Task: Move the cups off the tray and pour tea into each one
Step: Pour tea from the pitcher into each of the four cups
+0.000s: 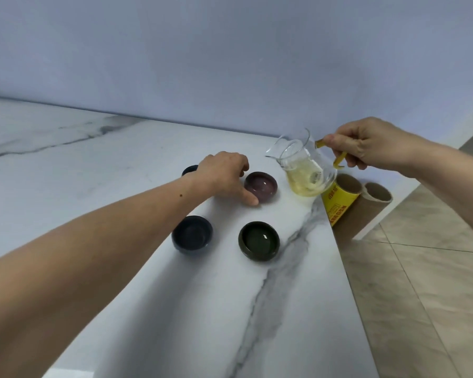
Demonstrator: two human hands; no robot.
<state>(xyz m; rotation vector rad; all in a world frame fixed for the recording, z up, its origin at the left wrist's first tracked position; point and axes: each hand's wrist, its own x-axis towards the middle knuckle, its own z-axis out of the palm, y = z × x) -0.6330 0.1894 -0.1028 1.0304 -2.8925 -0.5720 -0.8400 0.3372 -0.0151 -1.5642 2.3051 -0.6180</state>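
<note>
meanwhile the right hand (372, 144) pinches the glass pitcher's (303, 167) yellow handle (337, 159), tilted beside the purple cup (260, 186); the left hand (224, 173), loosely curled and empty, thumb touching that cup's rim.

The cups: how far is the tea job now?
Done: four cups stand on the counter; no tray shows. The green cup and purple cup seem to hold liquid.
In hand: the right hand holds the pitcher; the left hand steadies the purple cup.
Left: the dark cup looks empty; the far cup is mostly hidden.
</note>
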